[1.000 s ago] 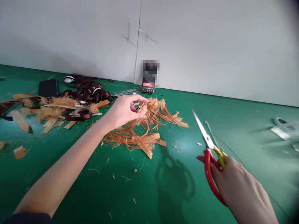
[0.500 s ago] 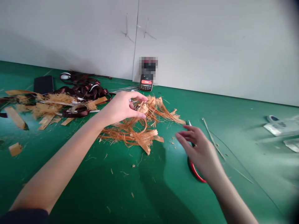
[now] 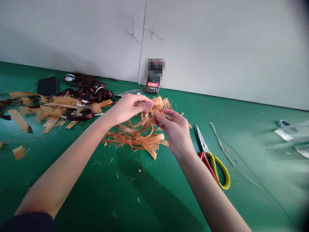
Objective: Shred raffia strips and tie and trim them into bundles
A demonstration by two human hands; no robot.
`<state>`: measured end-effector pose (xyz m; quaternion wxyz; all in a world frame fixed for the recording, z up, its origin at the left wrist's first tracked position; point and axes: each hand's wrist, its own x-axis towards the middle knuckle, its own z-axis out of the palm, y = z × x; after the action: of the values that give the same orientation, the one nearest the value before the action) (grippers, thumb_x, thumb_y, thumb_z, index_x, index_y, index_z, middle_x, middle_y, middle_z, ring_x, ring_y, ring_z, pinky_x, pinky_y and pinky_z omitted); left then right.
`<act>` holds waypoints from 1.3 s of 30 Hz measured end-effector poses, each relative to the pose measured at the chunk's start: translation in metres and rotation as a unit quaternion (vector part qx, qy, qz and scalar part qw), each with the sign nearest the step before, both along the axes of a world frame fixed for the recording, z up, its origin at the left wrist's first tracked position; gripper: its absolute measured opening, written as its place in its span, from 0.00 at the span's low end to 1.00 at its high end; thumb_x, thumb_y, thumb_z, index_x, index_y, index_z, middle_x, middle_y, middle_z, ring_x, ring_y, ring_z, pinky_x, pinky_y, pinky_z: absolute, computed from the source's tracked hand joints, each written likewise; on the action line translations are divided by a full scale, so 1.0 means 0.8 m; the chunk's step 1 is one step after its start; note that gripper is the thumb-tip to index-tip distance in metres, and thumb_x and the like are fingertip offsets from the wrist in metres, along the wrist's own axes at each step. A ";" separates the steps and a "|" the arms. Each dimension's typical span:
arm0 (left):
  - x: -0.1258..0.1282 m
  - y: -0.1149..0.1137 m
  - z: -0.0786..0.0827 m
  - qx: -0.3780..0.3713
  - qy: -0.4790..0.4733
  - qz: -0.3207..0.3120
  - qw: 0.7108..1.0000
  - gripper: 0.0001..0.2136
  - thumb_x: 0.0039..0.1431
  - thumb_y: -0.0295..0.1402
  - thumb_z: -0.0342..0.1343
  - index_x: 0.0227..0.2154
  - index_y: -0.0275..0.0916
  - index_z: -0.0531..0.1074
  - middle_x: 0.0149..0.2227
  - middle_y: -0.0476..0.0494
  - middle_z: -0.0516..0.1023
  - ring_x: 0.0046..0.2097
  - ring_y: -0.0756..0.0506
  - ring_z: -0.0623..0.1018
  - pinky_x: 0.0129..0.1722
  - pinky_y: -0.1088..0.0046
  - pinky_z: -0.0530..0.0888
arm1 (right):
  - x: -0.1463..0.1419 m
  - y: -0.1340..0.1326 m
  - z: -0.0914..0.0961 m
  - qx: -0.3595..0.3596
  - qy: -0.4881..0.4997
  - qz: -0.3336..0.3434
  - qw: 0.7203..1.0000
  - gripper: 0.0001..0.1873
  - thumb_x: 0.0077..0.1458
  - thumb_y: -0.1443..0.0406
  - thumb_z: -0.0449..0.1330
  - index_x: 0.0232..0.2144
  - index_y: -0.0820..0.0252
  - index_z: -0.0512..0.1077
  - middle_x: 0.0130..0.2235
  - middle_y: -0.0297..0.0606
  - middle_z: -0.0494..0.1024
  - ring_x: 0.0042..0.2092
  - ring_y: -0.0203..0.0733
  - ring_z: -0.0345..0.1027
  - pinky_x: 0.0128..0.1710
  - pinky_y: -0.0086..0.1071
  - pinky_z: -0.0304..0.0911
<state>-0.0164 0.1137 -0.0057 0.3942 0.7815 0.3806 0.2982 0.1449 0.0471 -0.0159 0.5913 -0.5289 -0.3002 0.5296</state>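
Observation:
My left hand point(image 3: 131, 109) pinches a bunch of frayed orange ribbon point(image 3: 158, 101) between thumb and fingers, just above the green table. From the other side my right hand point(image 3: 177, 132) has its thumb and fingers closed on the same bunch. A small dark spot shows between the two hands; what it is I cannot make out. Below them lie loose orange ribbon strips point(image 3: 135, 141) with shredded ends. Scissors point(image 3: 205, 149) with one red and one yellow handle rest to the right of my right wrist.
A lit phone point(image 3: 152, 88) leans on the white wall. At the left lie dark brown ribbon point(image 3: 90, 88), a black flat object point(image 3: 47, 87) and tan scraps point(image 3: 19, 120). Thin wire point(image 3: 220, 141) and clear plastic packaging point(image 3: 293, 131) are on the right.
My right hand has moved left and up from beside the scissors to the orange ribbon and closed on it. The scissors are now uncovered. My left hand has stayed at the bunch.

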 end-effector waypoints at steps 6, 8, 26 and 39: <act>0.016 -0.005 -0.012 -0.022 -0.051 0.044 0.997 0.10 0.51 0.35 0.62 0.36 0.36 0.77 0.42 0.42 0.81 0.41 0.47 0.78 0.41 0.72 0.74 | -0.002 -0.022 -0.012 0.022 -0.053 -0.038 0.998 0.16 0.39 0.66 0.70 0.32 0.61 0.71 0.28 0.33 0.79 0.29 0.34 0.73 0.36 0.33 0.71; 0.020 -0.011 -0.011 -0.021 -0.050 0.064 0.996 0.09 0.49 0.34 0.63 0.33 0.36 0.77 0.39 0.42 0.80 0.37 0.48 0.78 0.38 0.72 0.74 | -0.003 -0.024 -0.016 0.028 -0.051 -0.029 0.998 0.17 0.37 0.67 0.70 0.32 0.61 0.71 0.28 0.33 0.79 0.31 0.35 0.74 0.38 0.33 0.71; 0.019 -0.024 0.002 0.029 0.061 -0.023 0.997 0.06 0.57 0.28 0.52 0.35 0.37 0.74 0.42 0.43 0.72 0.36 0.50 0.73 0.36 0.73 0.71 | 0.014 -0.015 -0.011 -0.006 -0.167 0.039 0.985 0.20 0.35 0.68 0.68 0.35 0.61 0.69 0.31 0.35 0.78 0.33 0.38 0.73 0.39 0.37 0.68; 0.016 -0.032 0.011 0.067 0.089 -0.041 0.993 0.15 0.51 0.20 0.54 0.42 0.37 0.73 0.47 0.43 0.70 0.30 0.53 0.70 0.33 0.74 0.70 | 0.032 0.000 0.007 0.030 -0.231 0.142 0.962 0.12 0.38 0.68 0.66 0.30 0.61 0.73 0.29 0.35 0.79 0.33 0.38 0.72 0.36 0.35 0.66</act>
<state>-0.0039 0.0881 0.0031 0.3178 0.8446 0.3606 0.2357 0.1704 0.0474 -0.0103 0.4402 -0.5704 -0.5168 0.4624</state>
